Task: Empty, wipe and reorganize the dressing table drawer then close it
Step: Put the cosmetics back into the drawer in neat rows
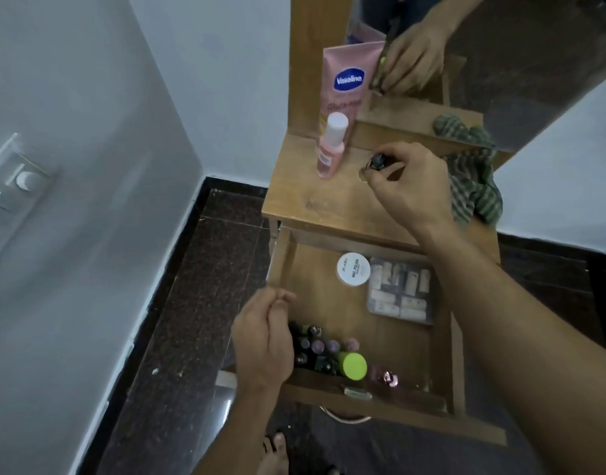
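Your right hand [408, 186] pinches a small dark-capped bottle [377, 162] on the wooden tabletop [294, 197]; left hand [264, 341] loosely curled, empty — open drawer [411, 354] holds nail-polish bottles [315, 349], white round jar [353, 269].

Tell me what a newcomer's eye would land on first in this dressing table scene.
First, the right hand setting a small dark bottle on the tabletop, beside the pink Vaseline tube leaning against the mirror frame. Next, the open drawer below, holding a white nail polish jar and clustered small bottles near the left hand.
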A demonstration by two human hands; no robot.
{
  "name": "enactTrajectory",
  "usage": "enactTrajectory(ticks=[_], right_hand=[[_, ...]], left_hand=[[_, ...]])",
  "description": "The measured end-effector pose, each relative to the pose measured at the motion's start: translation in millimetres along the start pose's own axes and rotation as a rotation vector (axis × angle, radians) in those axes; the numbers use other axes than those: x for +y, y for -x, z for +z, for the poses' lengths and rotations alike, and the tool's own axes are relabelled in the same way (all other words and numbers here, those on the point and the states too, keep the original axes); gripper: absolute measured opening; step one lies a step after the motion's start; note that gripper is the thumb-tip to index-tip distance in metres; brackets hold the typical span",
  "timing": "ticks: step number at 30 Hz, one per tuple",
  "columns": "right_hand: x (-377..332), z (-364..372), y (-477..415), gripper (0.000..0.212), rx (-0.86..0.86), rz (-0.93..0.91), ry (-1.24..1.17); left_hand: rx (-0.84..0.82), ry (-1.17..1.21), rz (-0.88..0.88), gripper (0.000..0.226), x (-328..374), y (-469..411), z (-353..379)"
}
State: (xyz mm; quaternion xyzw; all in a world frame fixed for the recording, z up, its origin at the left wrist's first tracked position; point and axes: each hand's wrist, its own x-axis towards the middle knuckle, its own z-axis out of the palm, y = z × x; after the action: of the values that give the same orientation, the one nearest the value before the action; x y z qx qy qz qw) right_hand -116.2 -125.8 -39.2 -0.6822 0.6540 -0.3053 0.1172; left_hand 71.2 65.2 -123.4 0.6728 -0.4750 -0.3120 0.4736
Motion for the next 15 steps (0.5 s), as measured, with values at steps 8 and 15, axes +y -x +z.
enactTrajectory(ticks=[8, 15], right_hand=[[23.4, -51.0, 124.5, 0.019, -0.108, 0.023, -0.071], [78.8, -46.5, 193.2, 0.029, -0.402, 0.000, 0.009]], left_hand=[[-0.101, -0.157, 0.113, 0.025, 2.3, 3.2, 1.5], [-0.096, -0.222, 0.134, 0.030, 4.3, 4.9, 2.9]])
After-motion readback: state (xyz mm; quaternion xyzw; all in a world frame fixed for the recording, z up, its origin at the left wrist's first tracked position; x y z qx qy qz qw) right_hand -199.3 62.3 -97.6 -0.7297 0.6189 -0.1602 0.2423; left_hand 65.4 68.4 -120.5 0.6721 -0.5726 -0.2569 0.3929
